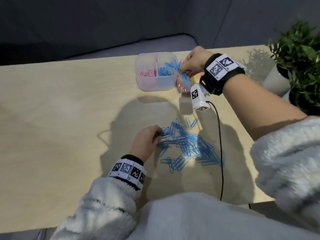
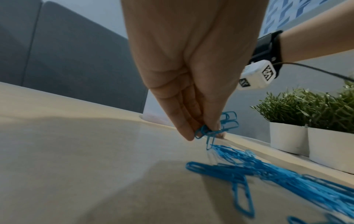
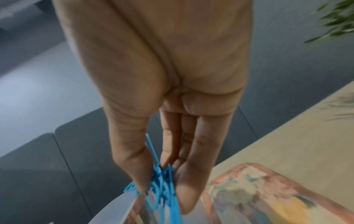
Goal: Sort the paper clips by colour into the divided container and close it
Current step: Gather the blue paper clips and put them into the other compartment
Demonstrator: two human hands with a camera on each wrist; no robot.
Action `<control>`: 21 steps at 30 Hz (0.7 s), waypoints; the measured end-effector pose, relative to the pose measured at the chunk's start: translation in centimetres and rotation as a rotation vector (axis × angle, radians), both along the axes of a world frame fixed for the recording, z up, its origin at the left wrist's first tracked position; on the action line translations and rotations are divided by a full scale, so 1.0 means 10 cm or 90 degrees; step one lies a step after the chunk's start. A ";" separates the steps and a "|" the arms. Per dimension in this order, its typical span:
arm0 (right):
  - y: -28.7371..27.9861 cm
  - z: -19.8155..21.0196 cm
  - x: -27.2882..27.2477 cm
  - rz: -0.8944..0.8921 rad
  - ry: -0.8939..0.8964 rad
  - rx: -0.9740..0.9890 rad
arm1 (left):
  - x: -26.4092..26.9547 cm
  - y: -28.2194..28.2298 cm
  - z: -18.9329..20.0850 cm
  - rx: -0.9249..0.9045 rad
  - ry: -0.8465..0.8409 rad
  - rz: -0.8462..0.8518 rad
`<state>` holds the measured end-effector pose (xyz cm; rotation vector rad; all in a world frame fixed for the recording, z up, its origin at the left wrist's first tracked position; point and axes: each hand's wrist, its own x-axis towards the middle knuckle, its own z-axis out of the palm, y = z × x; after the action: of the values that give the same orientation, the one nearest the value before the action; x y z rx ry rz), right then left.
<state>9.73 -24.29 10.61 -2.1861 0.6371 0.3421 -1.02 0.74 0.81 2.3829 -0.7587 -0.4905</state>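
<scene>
A translucent divided container (image 1: 156, 85) stands open at the table's far side, with pink paper clips (image 1: 147, 73) in its left compartment and blue ones (image 1: 44, 69) in its right. My right hand (image 1: 183, 71) hovers over the container's right edge and pinches a bunch of blue clips (image 3: 162, 189) between thumb and fingers. The colourful patterned lid (image 3: 268, 197) lies beside the container, under that hand. Near me a loose pile of blue clips (image 1: 187, 146) is spread on the table. My left hand (image 1: 158, 134) pinches a few blue clips (image 2: 228, 124) at the pile's left edge, just above the table.
Two potted green plants (image 1: 297, 66) in white pots (image 2: 287, 139) stand at the table's right end. A black cable (image 1: 220, 144) runs from the right wrist camera across the table to the near edge. A grey sofa lies beyond the far edge.
</scene>
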 end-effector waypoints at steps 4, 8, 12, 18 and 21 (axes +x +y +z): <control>0.05 -0.05 0.40 0.048 0.061 -0.128 | 0.11 0.07 0.04 -0.025 0.006 0.019; 0.12 -0.13 0.54 0.100 0.052 -0.213 | 0.28 0.03 0.15 -0.048 0.002 0.020; 0.16 -0.16 0.63 0.077 0.036 -0.197 | 0.58 -0.17 0.37 -0.085 -0.005 0.031; 0.03 -0.12 0.24 -0.117 -0.148 0.051 | 1.28 -0.77 0.63 -0.084 -0.110 0.113; -0.02 -0.22 -0.21 -0.190 -0.175 0.132 | 1.56 -1.10 0.60 0.030 -0.139 0.092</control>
<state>7.67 -24.52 8.40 -1.8630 0.7243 -0.0482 14.63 -10.27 6.81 2.5414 -0.6663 -0.1930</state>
